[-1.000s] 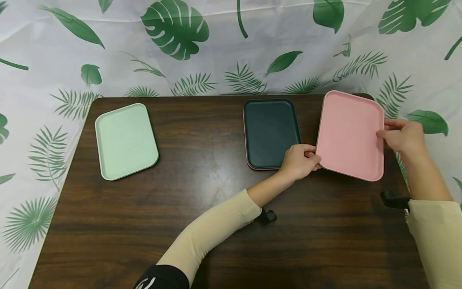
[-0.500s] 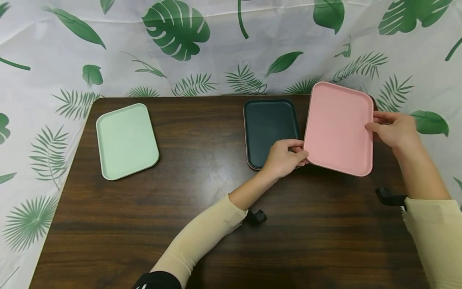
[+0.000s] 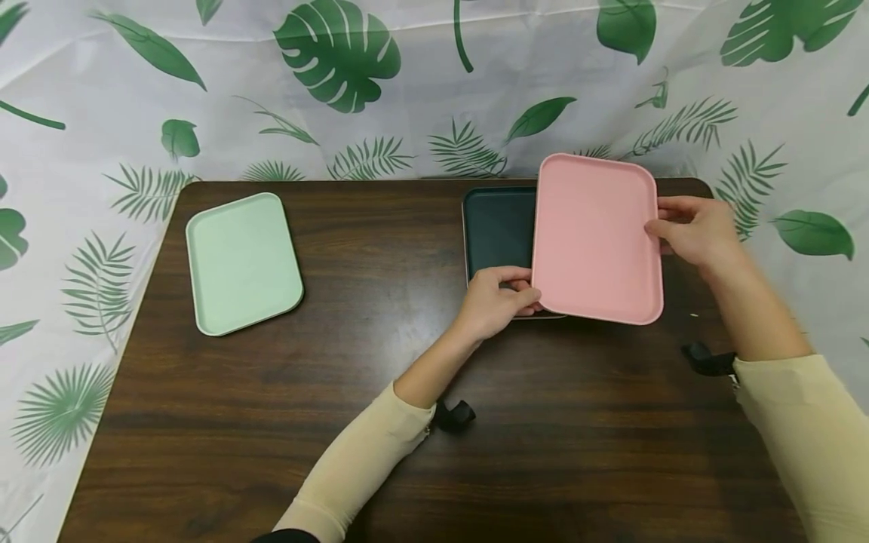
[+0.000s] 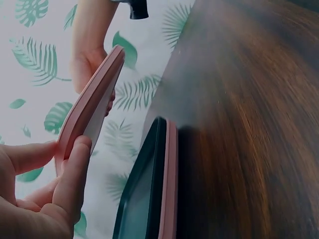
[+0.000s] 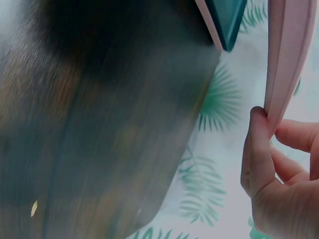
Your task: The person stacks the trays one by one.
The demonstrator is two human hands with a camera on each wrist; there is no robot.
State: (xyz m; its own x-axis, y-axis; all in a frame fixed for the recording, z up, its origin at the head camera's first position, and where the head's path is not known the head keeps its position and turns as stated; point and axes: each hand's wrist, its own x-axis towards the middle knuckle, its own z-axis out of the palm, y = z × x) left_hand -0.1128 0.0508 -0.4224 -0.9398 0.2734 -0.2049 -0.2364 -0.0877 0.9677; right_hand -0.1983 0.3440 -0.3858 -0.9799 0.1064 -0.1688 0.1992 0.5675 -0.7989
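Note:
A pink tray (image 3: 597, 241) is held up off the table between both hands. My left hand (image 3: 495, 302) pinches its near left corner, and my right hand (image 3: 699, 234) pinches its right edge, thumb on top. Beneath the raised tray's left part lies a dark green tray (image 3: 498, 234), partly covered in the head view. In the left wrist view, the dark green tray (image 4: 137, 194) rests on another pink tray (image 4: 170, 184), with a gap up to the held one. A light green tray (image 3: 244, 264) lies turned at an angle on the left of the table.
The dark wooden table (image 3: 380, 422) reaches back to a white cloth (image 3: 421, 83) with green leaf prints. A small pale fleck (image 3: 693, 314) lies on the right of the table. Black wrist mounts (image 3: 455, 416) stick out below both forearms.
Both hands have carried the pink tray leftward from the right back corner, so it now overlaps the dark green tray in view. The light green tray stays put.

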